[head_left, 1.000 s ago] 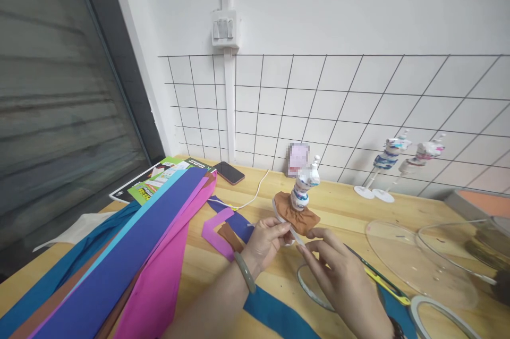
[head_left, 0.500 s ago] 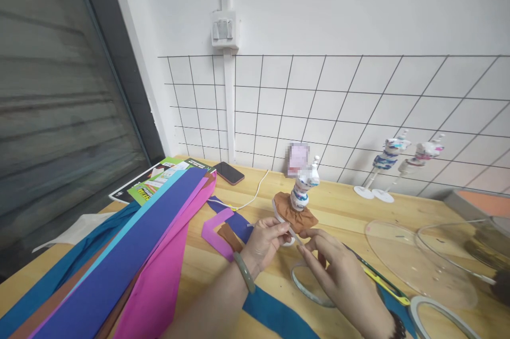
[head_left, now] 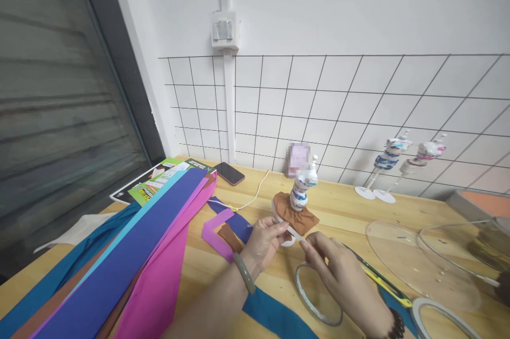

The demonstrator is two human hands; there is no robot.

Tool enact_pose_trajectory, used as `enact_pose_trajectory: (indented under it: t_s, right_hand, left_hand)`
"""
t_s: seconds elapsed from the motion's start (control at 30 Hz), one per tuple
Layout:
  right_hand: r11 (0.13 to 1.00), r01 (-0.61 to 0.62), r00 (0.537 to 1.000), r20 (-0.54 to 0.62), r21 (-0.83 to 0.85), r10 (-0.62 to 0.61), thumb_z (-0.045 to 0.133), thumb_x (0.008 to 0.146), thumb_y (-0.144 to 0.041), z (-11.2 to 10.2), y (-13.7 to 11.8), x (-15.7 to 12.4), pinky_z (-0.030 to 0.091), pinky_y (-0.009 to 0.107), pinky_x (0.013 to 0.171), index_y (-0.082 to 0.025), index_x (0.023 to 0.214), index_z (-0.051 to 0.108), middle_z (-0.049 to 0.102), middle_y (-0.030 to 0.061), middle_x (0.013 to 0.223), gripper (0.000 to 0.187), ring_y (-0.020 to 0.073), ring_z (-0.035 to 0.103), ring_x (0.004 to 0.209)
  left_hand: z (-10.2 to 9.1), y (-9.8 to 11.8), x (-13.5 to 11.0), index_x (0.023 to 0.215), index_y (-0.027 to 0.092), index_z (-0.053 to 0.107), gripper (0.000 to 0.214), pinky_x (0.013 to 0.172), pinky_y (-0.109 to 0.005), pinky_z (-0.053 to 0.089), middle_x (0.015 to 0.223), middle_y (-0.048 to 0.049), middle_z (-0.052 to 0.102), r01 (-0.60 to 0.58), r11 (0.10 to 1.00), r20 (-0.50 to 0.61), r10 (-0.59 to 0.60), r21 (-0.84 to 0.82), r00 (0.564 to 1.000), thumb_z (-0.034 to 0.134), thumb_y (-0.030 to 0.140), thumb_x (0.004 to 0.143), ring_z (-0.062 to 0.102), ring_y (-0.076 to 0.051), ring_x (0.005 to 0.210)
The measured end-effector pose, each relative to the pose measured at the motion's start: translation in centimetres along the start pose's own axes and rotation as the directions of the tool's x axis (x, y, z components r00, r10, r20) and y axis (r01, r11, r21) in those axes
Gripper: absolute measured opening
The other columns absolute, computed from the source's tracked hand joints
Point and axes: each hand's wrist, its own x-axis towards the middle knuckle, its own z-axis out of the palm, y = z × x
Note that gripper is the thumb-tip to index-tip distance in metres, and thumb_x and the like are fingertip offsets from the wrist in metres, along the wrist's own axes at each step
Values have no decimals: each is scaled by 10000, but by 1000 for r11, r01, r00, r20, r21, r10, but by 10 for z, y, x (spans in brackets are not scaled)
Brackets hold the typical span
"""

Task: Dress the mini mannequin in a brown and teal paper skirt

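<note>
A small dress-form mannequin (head_left: pixel 305 179), wrapped in white and blue, stands in front of me with a brown crepe-paper skirt (head_left: pixel 295 212) flaring from its waist. My left hand (head_left: pixel 263 243) pinches the skirt's front edge, where a narrow white tape (head_left: pixel 294 232) runs along the hem. The free stretch of that tape leads to my right hand (head_left: pixel 338 267), which grips it between thumb and fingers. Below my right hand is a thin tape roll (head_left: pixel 309 307). The mannequin's white base shows partly behind my left fingers.
Crepe-paper strips (head_left: pixel 131 248) lie at the left beside booklets (head_left: pixel 159 185) and a phone (head_left: pixel 230 174). Right of my hand are a yellow-and-black cutter (head_left: pixel 386 283), a larger tape roll (head_left: pixel 420 310) and a clear round sheet (head_left: pixel 414 254). Two mannequins (head_left: pixel 390 154) stand by the wall.
My right hand has shifted slightly, its fingers curling closer on the tape. The tape roll below has swung a little right and down. My left hand stays at the skirt edge.
</note>
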Motion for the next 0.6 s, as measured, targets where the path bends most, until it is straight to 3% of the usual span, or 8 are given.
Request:
enact_pose_trajectory:
  t_s: [0.3,0.47,0.6]
  right_hand:
    - [997,-17,997,-70,-78,11,296,872,-379,-1,2,1,341,252,520,-235,642,406,531,-8,544,293,157,493,525]
    - [986,-123,991,-38,116,129,326,850,-429,-1,0,4,341,226,484,-230,637,421,507,-28,522,307,132,462,481]
    - [923,-215,973,-10,319,230,365,825,-458,3,0,8,327,201,454,-218,613,427,497,-39,526,326,108,425,473]
  left_hand:
    - [3,2,-1,733,96,652,141,718,-301,407,724,-88,647,5,999,-26,-3,53,1000,635,227,684,569,-141,676]
    - [6,3,-2,695,105,651,131,689,-294,415,695,-78,654,-2,998,-40,4,64,999,651,234,670,579,-144,664]
    - [8,2,-2,684,109,640,128,683,-296,419,695,-79,659,4,999,-43,-2,49,999,653,236,671,589,-149,668]
